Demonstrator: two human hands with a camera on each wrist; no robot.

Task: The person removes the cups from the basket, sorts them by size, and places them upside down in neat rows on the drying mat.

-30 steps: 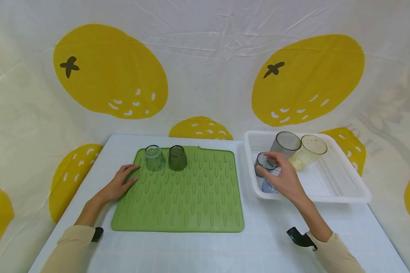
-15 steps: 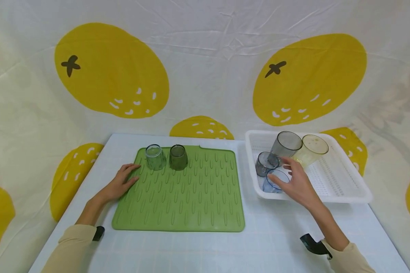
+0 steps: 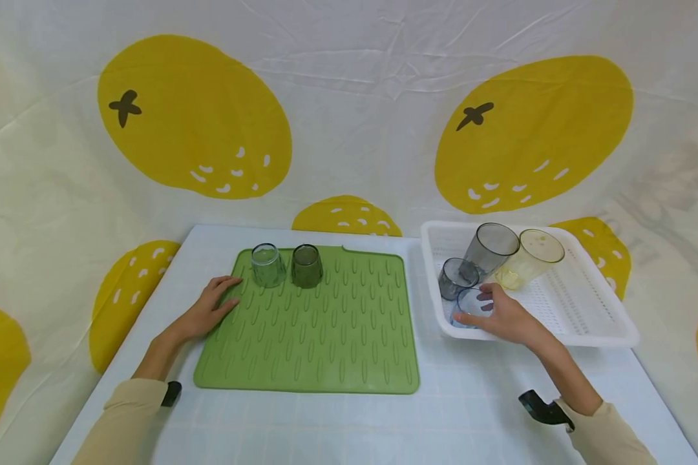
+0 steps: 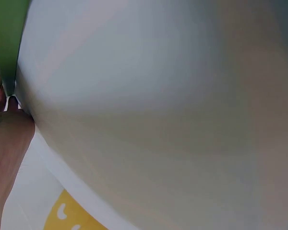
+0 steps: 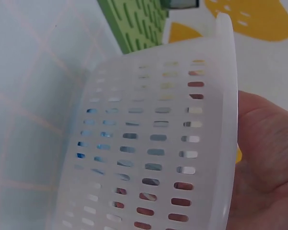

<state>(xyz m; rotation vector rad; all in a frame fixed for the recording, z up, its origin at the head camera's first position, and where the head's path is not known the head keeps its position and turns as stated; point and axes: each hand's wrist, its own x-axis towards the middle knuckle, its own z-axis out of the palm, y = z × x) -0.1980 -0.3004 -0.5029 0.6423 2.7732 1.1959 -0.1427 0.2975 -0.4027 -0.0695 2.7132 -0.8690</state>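
Note:
My right hand (image 3: pixel 503 316) reaches into the white basket (image 3: pixel 607 316) and grips a blue glass (image 3: pixel 470 302), thumb in front and fingers at the far side. Through the slots in the right wrist view, blue glass shows between fingertips; the basket wall hides most of the grip. A small grey glass (image 3: pixel 457 279) stands just behind it. My left hand (image 3: pixel 203 310) rests at the left edge of the green mat (image 3: pixel 320 349), fingers extended over it. On the mat's back left, a pale green-tinted glass (image 3: pixel 269 266) and a dark glass (image 3: pixel 307 266) stand upside down, side by side.
Inside the basket, a tall grey glass (image 3: pixel 493 248) and a tall yellow glass (image 3: pixel 532 258) lean beside each other. The white table (image 3: pixel 337 426) extends in front of the mat. Behind it hangs a cloth (image 3: pixel 360 129) printed with yellow fruit.
My right hand has drawn away from the small grey glass, moved right and toward the front, and closed round the blue glass. My left hand has stayed at the mat's edge.

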